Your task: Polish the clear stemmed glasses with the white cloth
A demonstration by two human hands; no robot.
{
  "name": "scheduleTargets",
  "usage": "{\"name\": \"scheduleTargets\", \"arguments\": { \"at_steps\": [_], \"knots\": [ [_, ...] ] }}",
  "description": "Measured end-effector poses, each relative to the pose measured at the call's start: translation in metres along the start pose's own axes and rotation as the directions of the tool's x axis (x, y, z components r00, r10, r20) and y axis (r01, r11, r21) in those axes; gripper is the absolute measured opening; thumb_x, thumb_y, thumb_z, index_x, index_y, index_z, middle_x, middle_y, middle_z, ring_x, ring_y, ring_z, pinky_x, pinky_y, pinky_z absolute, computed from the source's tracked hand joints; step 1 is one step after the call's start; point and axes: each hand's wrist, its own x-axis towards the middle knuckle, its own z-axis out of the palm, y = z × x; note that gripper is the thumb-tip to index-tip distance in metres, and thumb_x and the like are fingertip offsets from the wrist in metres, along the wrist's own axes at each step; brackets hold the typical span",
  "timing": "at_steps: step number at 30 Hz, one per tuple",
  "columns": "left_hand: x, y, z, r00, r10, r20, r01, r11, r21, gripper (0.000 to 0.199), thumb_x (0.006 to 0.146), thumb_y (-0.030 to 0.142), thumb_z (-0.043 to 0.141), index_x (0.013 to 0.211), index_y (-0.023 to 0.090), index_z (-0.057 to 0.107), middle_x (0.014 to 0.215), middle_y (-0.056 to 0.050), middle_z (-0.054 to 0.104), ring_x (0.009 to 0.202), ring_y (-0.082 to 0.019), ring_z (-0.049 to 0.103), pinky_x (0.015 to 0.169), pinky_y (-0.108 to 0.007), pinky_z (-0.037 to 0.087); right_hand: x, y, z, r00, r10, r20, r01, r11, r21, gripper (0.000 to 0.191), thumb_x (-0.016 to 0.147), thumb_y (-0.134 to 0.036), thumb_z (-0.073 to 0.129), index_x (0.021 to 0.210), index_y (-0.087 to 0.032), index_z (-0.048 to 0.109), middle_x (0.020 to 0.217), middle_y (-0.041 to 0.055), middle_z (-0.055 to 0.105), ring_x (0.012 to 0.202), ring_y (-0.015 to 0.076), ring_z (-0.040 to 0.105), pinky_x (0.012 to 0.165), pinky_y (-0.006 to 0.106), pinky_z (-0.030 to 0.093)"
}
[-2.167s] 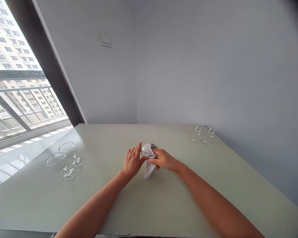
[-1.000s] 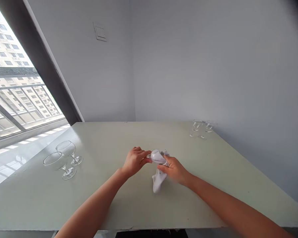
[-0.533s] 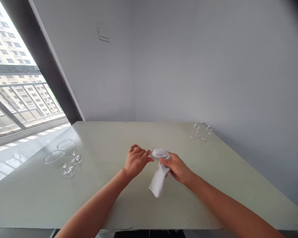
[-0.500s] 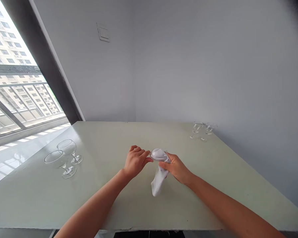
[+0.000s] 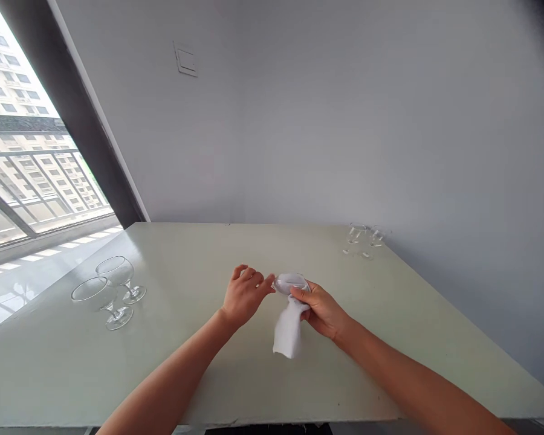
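A clear wine glass [image 5: 291, 281] is held on its side just above the table, between my two hands. At its left end, the thumb and forefinger of my left hand [image 5: 246, 297] pinch the glass; the stem and foot are mostly hidden there. Around the right side of the bowl, my right hand [image 5: 324, 309] grips the glass together with a white cloth [image 5: 288, 332]. Whitish cloth shows through the bowl, and the loose end hangs down below my right thumb. Whether the cloth lies inside or behind the bowl is hard to tell.
Two stemmed glasses, a nearer one [image 5: 118, 318] and a farther one [image 5: 135, 295], stand upright on the left of the pale table [image 5: 199, 254]. More clear glasses [image 5: 357, 234] stand at the far right by the wall. A window lies to the left.
The cloth's hanging end has swung and spread wider below my right hand. The glass has turned slightly between my hands, and the view has shifted a little.
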Motion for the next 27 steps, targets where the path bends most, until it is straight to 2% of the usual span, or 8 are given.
{"name": "scheduleTargets", "arguments": {
  "at_steps": [4,7,11,14,18,22,24,27],
  "knots": [
    [0.003,-0.013,-0.007,0.940,-0.036,0.338,0.134,0.953,-0.273,0.029,0.088,0.039,0.039,0.090,0.023,0.064,0.060,0.000,0.059,0.061,-0.011,0.051,0.066,-0.025,0.037,-0.008,-0.008,-0.006,0.972,-0.161,0.173,0.222,0.874,-0.433,0.018,0.071,-0.033,0.064,0.084,-0.020,0.062,0.065,-0.0029,0.050,0.061,0.0101,0.044,0.058,0.024,0.037],
    [0.004,-0.010,-0.009,0.851,0.061,0.521,0.160,0.916,-0.368,0.037,0.090,0.038,0.031,0.081,0.023,0.064,0.060,0.002,0.059,0.053,-0.009,0.049,0.060,-0.022,0.037,-0.005,-0.008,-0.016,0.966,-0.091,0.241,0.200,0.855,-0.478,0.018,0.070,-0.033,0.064,0.081,-0.019,0.062,0.065,-0.0025,0.051,0.060,0.0106,0.045,0.056,0.024,0.037],
    [0.003,0.007,-0.004,0.977,-0.058,0.205,0.075,0.994,-0.077,0.025,0.086,0.030,0.045,0.106,0.026,0.058,0.086,-0.003,0.064,0.090,-0.019,0.055,0.088,-0.037,0.034,0.005,0.003,-0.017,1.000,0.021,0.002,-0.020,0.996,-0.089,0.029,0.068,-0.038,0.065,0.087,-0.018,0.058,0.060,-0.0037,0.047,0.051,0.0094,0.045,0.045,0.022,0.036],
    [0.002,0.010,0.000,0.998,0.005,0.061,-0.007,1.000,0.028,0.026,0.083,0.028,0.050,0.109,0.026,0.056,0.082,-0.004,0.063,0.094,-0.019,0.053,0.098,-0.043,0.024,0.003,0.006,-0.008,0.997,0.064,-0.043,-0.058,0.991,0.121,0.031,0.067,-0.039,0.067,0.089,-0.018,0.057,0.059,-0.0047,0.045,0.048,0.0072,0.042,0.042,0.020,0.034],
    [0.002,-0.003,-0.001,0.990,-0.044,0.132,0.061,0.991,-0.123,0.022,0.086,0.034,0.045,0.097,0.024,0.061,0.064,-0.001,0.060,0.072,-0.015,0.052,0.081,-0.034,0.035,-0.010,-0.007,-0.003,0.990,-0.038,0.136,0.062,0.982,-0.177,0.033,0.072,-0.035,0.062,0.101,-0.020,0.057,0.063,-0.0023,0.052,0.055,0.0116,0.050,0.048,0.024,0.040],
    [0.004,-0.010,-0.007,0.900,0.003,0.436,0.190,0.897,-0.398,0.034,0.087,0.042,0.037,0.080,0.022,0.064,0.057,0.001,0.055,0.059,-0.011,0.048,0.061,-0.024,0.035,-0.013,-0.018,-0.014,0.964,-0.078,0.253,0.201,0.838,-0.508,0.022,0.073,-0.030,0.062,0.093,-0.022,0.062,0.072,-0.0006,0.057,0.066,0.0131,0.052,0.057,0.025,0.043],
    [0.005,-0.007,-0.009,0.866,0.012,0.499,0.224,0.884,-0.410,0.036,0.088,0.041,0.034,0.082,0.022,0.064,0.059,0.002,0.055,0.057,-0.011,0.048,0.060,-0.023,0.035,-0.009,-0.017,-0.019,0.966,-0.038,0.255,0.158,0.870,-0.466,0.018,0.071,-0.031,0.063,0.086,-0.020,0.063,0.070,-0.0003,0.057,0.064,0.0135,0.053,0.054,0.025,0.042],
    [0.005,0.003,-0.007,0.951,-0.066,0.304,0.139,0.964,-0.227,0.027,0.088,0.034,0.039,0.104,0.024,0.059,0.077,-0.002,0.062,0.074,-0.015,0.054,0.078,-0.032,0.036,0.000,-0.007,-0.016,0.995,0.016,0.094,0.001,0.984,-0.176,0.026,0.068,-0.037,0.066,0.086,-0.018,0.060,0.063,-0.0015,0.053,0.054,0.0118,0.051,0.044,0.023,0.039]
  ]
}}
